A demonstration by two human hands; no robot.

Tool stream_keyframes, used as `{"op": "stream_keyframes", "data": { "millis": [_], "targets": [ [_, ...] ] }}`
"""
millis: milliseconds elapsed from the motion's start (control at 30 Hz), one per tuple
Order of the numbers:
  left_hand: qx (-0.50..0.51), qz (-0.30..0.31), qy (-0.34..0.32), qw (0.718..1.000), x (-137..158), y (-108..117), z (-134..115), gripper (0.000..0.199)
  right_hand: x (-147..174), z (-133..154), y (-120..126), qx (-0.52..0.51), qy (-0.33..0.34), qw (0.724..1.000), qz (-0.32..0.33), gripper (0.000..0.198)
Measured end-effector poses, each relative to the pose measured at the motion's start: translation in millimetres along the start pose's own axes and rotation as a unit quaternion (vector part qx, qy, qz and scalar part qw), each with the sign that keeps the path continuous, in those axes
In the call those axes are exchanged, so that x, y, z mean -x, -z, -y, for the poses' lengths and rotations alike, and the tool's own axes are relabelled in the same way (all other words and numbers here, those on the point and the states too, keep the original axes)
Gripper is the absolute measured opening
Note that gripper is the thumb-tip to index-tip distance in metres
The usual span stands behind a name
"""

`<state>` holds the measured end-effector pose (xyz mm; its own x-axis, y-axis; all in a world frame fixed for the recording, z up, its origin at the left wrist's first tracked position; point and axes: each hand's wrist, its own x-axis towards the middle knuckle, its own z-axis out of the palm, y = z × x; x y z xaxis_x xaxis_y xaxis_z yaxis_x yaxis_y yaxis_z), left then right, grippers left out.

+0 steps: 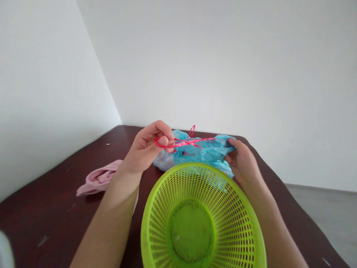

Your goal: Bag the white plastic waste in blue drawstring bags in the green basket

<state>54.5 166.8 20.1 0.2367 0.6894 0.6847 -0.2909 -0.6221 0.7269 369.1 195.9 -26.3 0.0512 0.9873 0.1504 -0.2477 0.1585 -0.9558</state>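
Note:
Between my hands a thin blue plastic bag [206, 153] lies crumpled on the table, with a red drawstring [189, 143] running along its mouth. My left hand [152, 145] pinches a loop of the drawstring and pulls it out to the left. On the other side, my right hand [242, 160] is closed on the bag's right edge. Nearer to me, a green slotted plastic basket [192, 230] stands in front of the bag with its inside facing me. Nothing lies in the basket, and its rim hides the lower part of the bag.
A folded pink cloth [102, 178] lies on the dark red-brown table [55, 201], left of my left forearm. White walls [212, 67] rise behind and to the left. A pale rounded object [5, 251] shows at the lower left edge. Grey floor [320, 208] appears at right.

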Motion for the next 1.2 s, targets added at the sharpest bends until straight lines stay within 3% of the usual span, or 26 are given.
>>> {"op": "stream_keyframes", "data": {
  "millis": [67,167,300,367,433,667,767,867,933,1067,1200],
  "targets": [
    [-0.027,0.053,0.014,0.998,1.2,0.7,0.2,0.038,1.8,2.3,-2.0,-0.010,0.026,1.000,-0.009,0.042],
    [-0.107,0.126,0.030,0.986,-1.5,-0.6,6.4,0.057,10.3,9.1,-8.8,0.004,0.073,0.997,0.016,0.035],
    [-0.191,0.165,0.037,0.967,-7.3,-3.6,22.9,0.080,23.1,17.2,-16.8,0.021,0.086,0.993,0.077,0.032],
    [-0.232,0.145,0.032,0.961,-8.7,-3.6,30.9,0.075,26.2,19.6,-17.6,0.011,0.089,0.992,0.093,0.033],
    [-0.267,0.123,0.028,0.955,-9.5,-2.5,37.1,0.058,27.1,21.5,-16.7,0.006,0.099,0.990,0.096,0.033],
    [-0.306,0.157,0.095,0.934,-11.7,-2.0,53.2,0.023,21.0,16.2,-11.1,-0.006,0.081,0.989,0.123,0.033],
    [-0.339,0.116,0.100,0.928,-11.9,-7.8,56.1,0.032,20.4,11.2,-7.7,0.062,0.145,0.984,0.083,0.027],
    [-0.332,0.076,0.087,0.936,-10.6,-17.6,53.2,0.034,31.2,19.4,-4.7,0.209,0.285,0.935,0.038,0.058],
    [-0.299,0.077,0.090,0.947,-9.4,-24.4,51.5,0.030,43.8,32.0,-4.8,0.309,0.343,0.882,0.090,0.066],
    [-0.244,0.075,0.122,0.959,-8.9,-32.3,55.9,0.026,63.9,51.0,-11.1,0.449,0.344,0.788,0.242,0.046],
    [-0.223,0.041,0.131,0.965,-11.7,-31.4,61.8,0.023,64.2,46.5,-14.6,0.510,0.316,0.757,0.259,0.013]
  ]
}}
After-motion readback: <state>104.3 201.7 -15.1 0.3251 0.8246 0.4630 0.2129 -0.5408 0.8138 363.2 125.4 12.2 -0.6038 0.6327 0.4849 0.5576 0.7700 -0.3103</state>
